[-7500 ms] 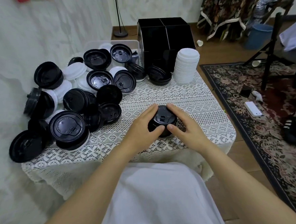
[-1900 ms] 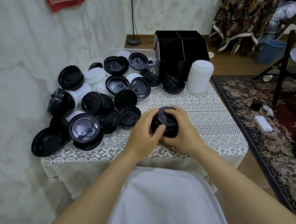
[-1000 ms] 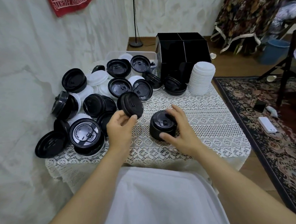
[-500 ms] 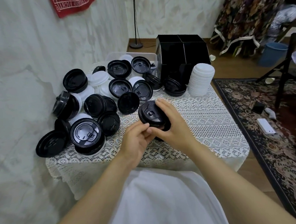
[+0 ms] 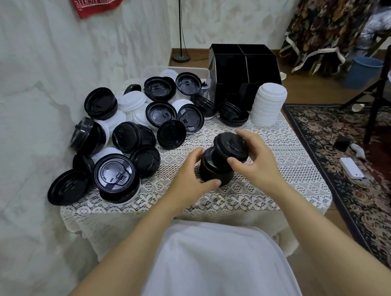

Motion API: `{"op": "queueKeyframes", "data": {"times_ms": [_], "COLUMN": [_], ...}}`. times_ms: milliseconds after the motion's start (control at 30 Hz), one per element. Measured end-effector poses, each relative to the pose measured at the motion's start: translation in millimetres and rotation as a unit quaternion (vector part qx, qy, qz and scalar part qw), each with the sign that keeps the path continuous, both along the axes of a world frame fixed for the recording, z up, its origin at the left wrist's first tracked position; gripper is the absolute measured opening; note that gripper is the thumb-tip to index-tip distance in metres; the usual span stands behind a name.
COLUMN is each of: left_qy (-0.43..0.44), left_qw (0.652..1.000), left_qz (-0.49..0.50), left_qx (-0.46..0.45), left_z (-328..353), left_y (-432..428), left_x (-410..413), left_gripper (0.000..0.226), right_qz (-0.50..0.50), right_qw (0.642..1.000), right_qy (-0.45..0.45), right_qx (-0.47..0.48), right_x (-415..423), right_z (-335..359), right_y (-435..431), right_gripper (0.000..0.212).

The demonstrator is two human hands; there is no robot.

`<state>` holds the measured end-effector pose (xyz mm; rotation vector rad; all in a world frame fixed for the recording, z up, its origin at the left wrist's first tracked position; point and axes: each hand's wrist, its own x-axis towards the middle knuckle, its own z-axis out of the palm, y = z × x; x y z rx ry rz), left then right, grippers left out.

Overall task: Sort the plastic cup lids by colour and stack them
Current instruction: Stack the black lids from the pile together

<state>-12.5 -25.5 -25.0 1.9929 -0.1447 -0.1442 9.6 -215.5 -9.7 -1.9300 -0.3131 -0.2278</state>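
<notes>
A short stack of black lids (image 5: 216,171) stands on the lace-covered table (image 5: 288,164). My left hand (image 5: 189,173) grips the stack from the left, thumb at its front. My right hand (image 5: 257,159) holds a single black lid (image 5: 230,147), tilted, just above the top of the stack. A tall stack of white lids (image 5: 268,104) stands at the back right. Several loose black and white lids (image 5: 128,134) lie heaped on the table's left half.
A black divided organiser box (image 5: 244,68) stands behind the white stack, with a clear plastic bin (image 5: 154,71) to its left. The wall runs along the left. A patterned rug (image 5: 357,159), a phone and a chair are on the floor to the right.
My left hand picked a black lid from the pile and passed it to my right hand, which now holds it over the stack. My left hand moved onto the stack's side.
</notes>
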Motion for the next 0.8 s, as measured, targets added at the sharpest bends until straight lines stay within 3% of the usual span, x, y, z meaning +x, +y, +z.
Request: {"op": "queueKeyframes", "data": {"times_ms": [100, 200, 267, 367, 500, 667, 800], "left_qy": [-0.01, -0.04, -0.047, -0.037, -0.02, -0.024, -0.005], "left_qw": [1.0, 0.999, 0.999, 0.999, 0.998, 0.998, 1.0], "left_qz": [0.004, 0.0, 0.001, 0.014, 0.024, 0.02, -0.007], "left_qx": [0.022, 0.022, 0.022, 0.023, 0.046, 0.049, -0.025], "left_z": [-1, -1, -1, -4, -8, -9, -8], "left_y": [-11, -13, -12, -11, -10, -9, -6], "left_x": [9, 13, 12, 12, 14, 14, 12], "left_gripper": [0.091, 0.071, 0.069, 0.073, 0.095, 0.092, 0.081], "right_qz": [0.032, 0.043, 0.056, 0.08, 0.106, 0.11, 0.12], "right_qw": [0.999, 0.996, 0.995, 0.992, 0.985, 0.983, 0.984], "right_qy": [0.024, 0.025, 0.029, 0.047, 0.069, 0.083, 0.097], "right_qx": [-0.035, -0.07, -0.079, -0.083, -0.118, -0.12, -0.089], "right_x": [0, 1, 1, 2, 5, 6, 5], "right_z": [-5, -6, -6, -4, -4, -6, -7], "right_y": [2, 4, 4, 4, 3, 2, 1], "right_gripper": [0.065, 0.065, 0.064, 0.063, 0.065, 0.063, 0.051]}}
